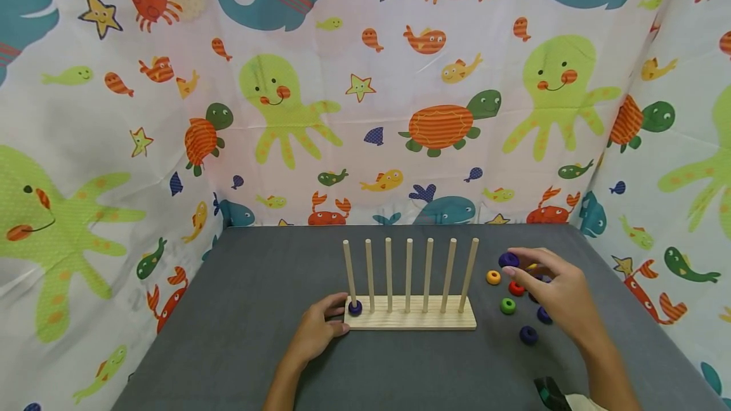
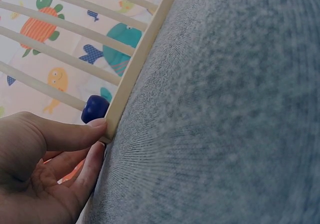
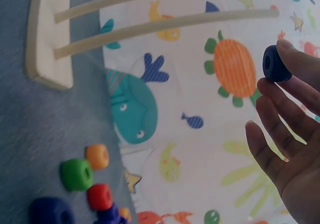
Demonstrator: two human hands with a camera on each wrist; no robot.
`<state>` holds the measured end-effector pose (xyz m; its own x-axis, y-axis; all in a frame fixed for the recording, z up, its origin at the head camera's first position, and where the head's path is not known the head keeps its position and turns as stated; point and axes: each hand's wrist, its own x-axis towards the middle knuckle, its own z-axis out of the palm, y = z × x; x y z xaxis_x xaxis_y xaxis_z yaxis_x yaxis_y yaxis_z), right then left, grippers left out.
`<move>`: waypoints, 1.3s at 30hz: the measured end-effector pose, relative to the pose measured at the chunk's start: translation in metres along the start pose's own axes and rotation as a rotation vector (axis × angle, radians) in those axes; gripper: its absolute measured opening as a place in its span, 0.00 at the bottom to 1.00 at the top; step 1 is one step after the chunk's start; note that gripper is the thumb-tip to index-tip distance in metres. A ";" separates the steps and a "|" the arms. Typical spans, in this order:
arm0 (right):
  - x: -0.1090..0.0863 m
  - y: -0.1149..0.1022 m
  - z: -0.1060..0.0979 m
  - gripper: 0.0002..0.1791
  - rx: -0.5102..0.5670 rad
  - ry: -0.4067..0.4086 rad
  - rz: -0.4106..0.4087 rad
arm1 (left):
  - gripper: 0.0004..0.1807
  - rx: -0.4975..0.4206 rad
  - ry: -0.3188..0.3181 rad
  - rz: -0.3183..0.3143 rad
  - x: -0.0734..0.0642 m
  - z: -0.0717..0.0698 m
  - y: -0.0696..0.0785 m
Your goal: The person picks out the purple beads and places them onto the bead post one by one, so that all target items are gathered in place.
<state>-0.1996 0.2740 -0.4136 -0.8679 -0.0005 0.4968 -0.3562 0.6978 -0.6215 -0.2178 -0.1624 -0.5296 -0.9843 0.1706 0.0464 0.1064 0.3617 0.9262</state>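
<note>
A light wooden base [image 1: 411,320] bears a row of several upright pegs. One dark blue bead [image 1: 355,307] sits at the foot of the leftmost peg. My left hand [image 1: 317,328] grips the base's left end, its thumb on the front edge beside that bead, as the left wrist view shows closely. Raised above the table to the right of the pegs, my right hand [image 1: 556,290] pinches another dark blue bead [image 3: 276,64] between thumb and forefinger. In the right wrist view the hole of this bead is visible and the other fingers are spread apart.
Loose beads lie right of the base: an orange bead [image 1: 493,278], a red bead [image 1: 516,288], a green bead [image 1: 507,306] and several dark blue ones, including a blue bead [image 1: 528,335] nearest me. Some are partly hidden by my right hand. A sea-animal curtain [image 1: 365,144] surrounds the grey table [image 1: 257,271].
</note>
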 end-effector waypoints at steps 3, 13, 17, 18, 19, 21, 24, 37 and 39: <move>0.005 -0.010 -0.001 0.20 0.023 0.017 -0.040 | 0.34 -0.001 0.000 -0.001 0.000 0.000 0.000; 0.021 -0.045 0.003 0.22 0.080 0.036 -0.170 | 0.34 -0.002 -0.001 -0.004 0.000 0.000 -0.001; 0.025 -0.060 0.008 0.22 0.128 -0.005 -0.207 | 0.35 -0.012 0.000 -0.004 0.000 -0.001 0.000; 0.025 -0.063 0.009 0.22 0.143 -0.014 -0.223 | 0.35 -0.015 0.000 -0.003 0.000 -0.001 0.000; 0.026 -0.067 0.011 0.22 0.157 -0.019 -0.238 | 0.35 -0.016 0.000 -0.001 0.000 -0.001 0.000; 0.027 -0.072 0.016 0.23 0.179 -0.027 -0.269 | 0.35 -0.014 0.000 -0.002 0.000 -0.001 -0.001; 0.029 -0.077 0.024 0.24 0.212 -0.036 -0.316 | 0.35 -0.013 0.001 -0.007 0.000 0.000 -0.003; 0.039 -0.107 0.049 0.22 0.255 -0.127 -0.401 | 0.35 -0.018 -0.002 -0.011 0.000 0.000 -0.001; 0.041 -0.112 0.053 0.22 0.280 -0.137 -0.425 | 0.35 -0.019 0.001 -0.013 0.000 0.000 0.000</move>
<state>-0.2139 0.1579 -0.3555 -0.6571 -0.3487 0.6683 -0.7495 0.3971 -0.5297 -0.2180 -0.1622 -0.5302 -0.9857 0.1651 0.0345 0.0907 0.3467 0.9336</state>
